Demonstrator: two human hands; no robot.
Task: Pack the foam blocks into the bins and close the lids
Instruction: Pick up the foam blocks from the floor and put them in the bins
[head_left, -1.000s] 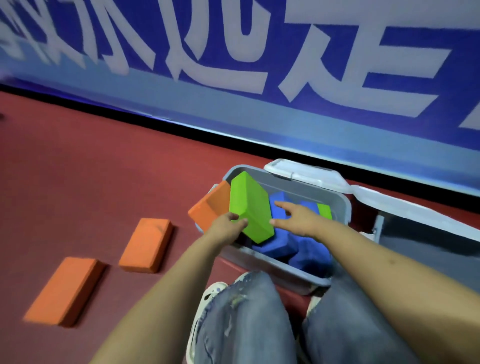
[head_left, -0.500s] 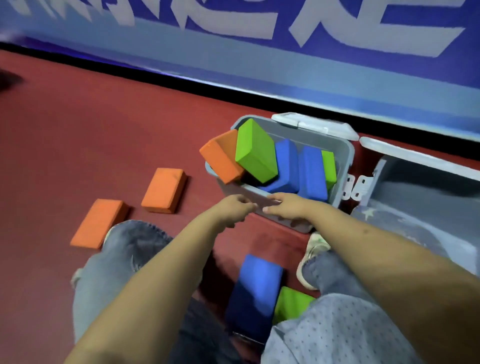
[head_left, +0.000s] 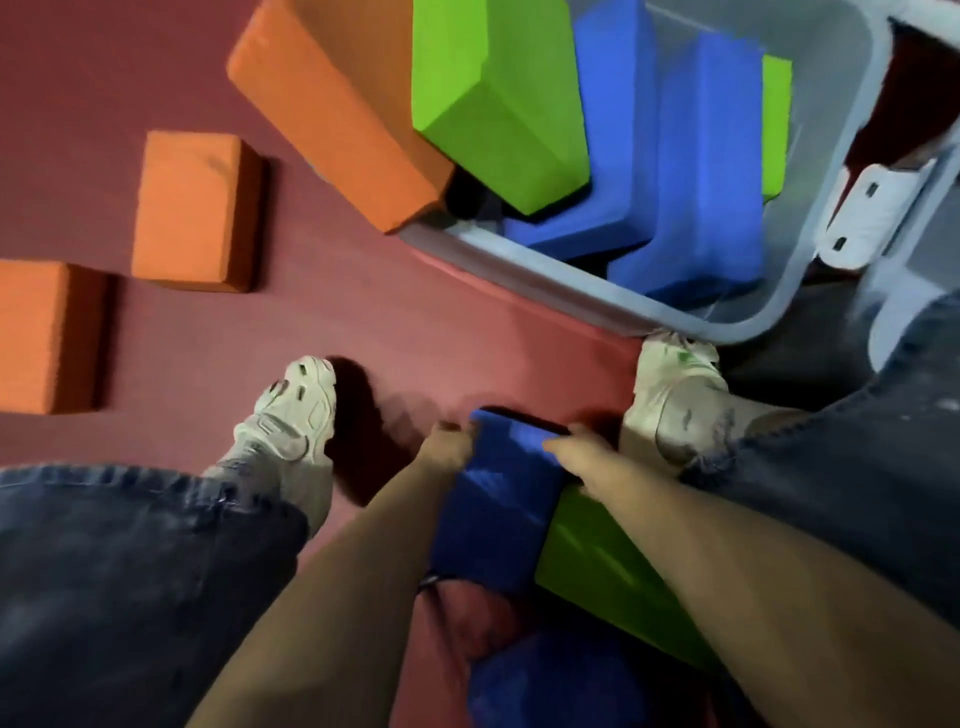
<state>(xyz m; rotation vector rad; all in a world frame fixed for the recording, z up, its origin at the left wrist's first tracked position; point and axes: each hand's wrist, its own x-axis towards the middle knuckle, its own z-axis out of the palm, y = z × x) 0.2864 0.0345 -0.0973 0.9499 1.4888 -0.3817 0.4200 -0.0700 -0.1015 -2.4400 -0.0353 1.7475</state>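
A blue foam block (head_left: 496, 499) lies on the red floor between my feet. My left hand (head_left: 449, 441) grips its left edge and my right hand (head_left: 582, 452) grips its right edge. Under my right forearm lies a green block (head_left: 597, 566), and another blue block (head_left: 545, 686) sits nearer to me. The grey bin (head_left: 571, 270) at the top holds a large green block (head_left: 498, 98), two upright blue blocks (head_left: 701, 171) and a green sliver at its far side. An orange block (head_left: 332, 114) leans over the bin's left rim.
Two orange blocks lie flat on the floor at left, one (head_left: 195, 208) nearer the bin, the other (head_left: 44, 335) at the frame edge. My pale shoes (head_left: 291, 421) flank the blue block. A white lid latch (head_left: 872, 213) sits by the bin's right side.
My hands have left the bin's front rim and dropped to the blue block between my feet, closing on its two sides. The view has tilted down and moved closer.
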